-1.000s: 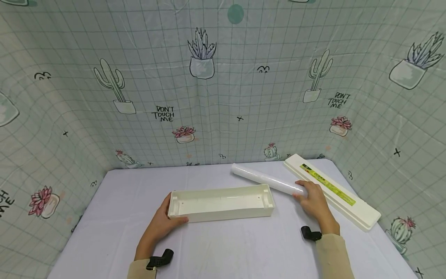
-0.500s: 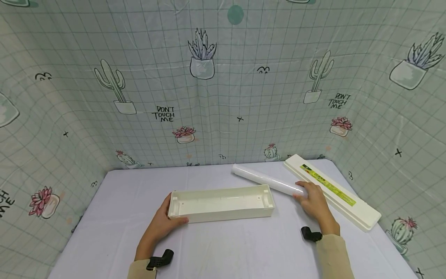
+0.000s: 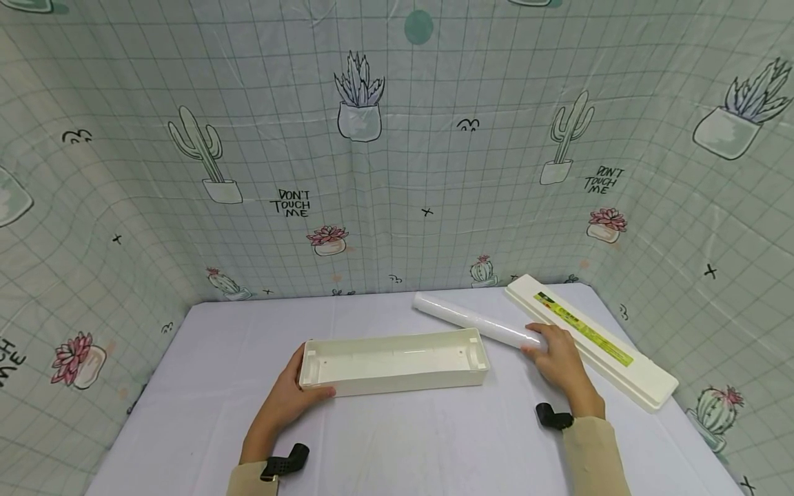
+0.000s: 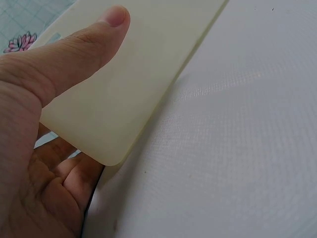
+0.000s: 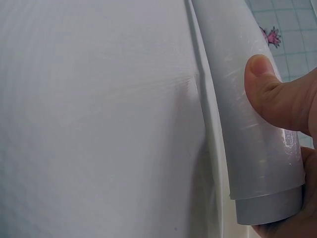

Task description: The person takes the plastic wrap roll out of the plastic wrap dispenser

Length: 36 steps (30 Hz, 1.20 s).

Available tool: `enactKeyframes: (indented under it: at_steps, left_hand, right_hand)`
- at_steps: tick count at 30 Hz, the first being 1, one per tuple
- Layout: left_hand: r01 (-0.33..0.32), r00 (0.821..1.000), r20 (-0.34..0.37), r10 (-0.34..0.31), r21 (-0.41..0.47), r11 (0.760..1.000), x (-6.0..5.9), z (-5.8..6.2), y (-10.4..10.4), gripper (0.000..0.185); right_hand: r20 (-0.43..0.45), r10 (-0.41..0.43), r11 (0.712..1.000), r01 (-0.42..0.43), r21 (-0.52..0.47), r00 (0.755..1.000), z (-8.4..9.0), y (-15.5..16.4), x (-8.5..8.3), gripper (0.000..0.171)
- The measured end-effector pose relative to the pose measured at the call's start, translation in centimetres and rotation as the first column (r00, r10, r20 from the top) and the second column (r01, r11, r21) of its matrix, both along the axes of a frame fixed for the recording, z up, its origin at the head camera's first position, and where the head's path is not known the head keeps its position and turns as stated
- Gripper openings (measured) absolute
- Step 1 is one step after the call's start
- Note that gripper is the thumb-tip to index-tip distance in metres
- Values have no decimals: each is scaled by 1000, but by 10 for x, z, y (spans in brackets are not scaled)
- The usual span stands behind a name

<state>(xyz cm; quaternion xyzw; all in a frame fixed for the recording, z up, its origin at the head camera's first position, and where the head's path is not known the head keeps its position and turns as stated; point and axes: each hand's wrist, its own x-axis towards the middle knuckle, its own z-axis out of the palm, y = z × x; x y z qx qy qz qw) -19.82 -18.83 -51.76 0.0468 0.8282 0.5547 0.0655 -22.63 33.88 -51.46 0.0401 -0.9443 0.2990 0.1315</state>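
Note:
In the head view a long cream plastic box [image 3: 397, 383], its top side uncovered, lies across the middle of the table. My left hand [image 3: 290, 396] grips its left end, thumb on the front wall and the other fingers behind that end. The left wrist view shows the thumb flat against the box wall [image 4: 143, 74]. A roll of clear plastic wrap [image 3: 471, 321] slants behind the box's right end. My right hand [image 3: 558, 358] holds its near end, with the thumb across the film and the core's end [image 5: 270, 207] showing in the right wrist view.
A long cream lid [image 3: 602, 351] with a yellow-green label lies diagonally at the table's right side, just beyond my right hand. White cloth covers the table [image 3: 397, 448]. A cactus-print curtain [image 3: 397, 172] encloses the back and sides.

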Motion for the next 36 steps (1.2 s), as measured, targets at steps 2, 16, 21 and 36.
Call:
enactKeyframes:
  at_steps: [2,16,21,36]
  left_hand:
    - [-4,1000,2,4,3,1000,0,-1,0,115]
    - [3,1000,-6,-2,10,1000,1,0,2,114]
    - [10,1000,-7,-10,32,999,2,3,2,113]
    - [0,1000,5,0,18,1000,0,-2,1,116]
  right_hand:
    - [0,1,1000,-1,1,1000,-1,0,0,45]
    - [68,9,1000,-8,-12,998,4,1,3,45]
    - [74,15,1000,-14,-14,997,3,2,3,45]
    - [109,-2,1000,2,-7,994,5,-1,3,46]
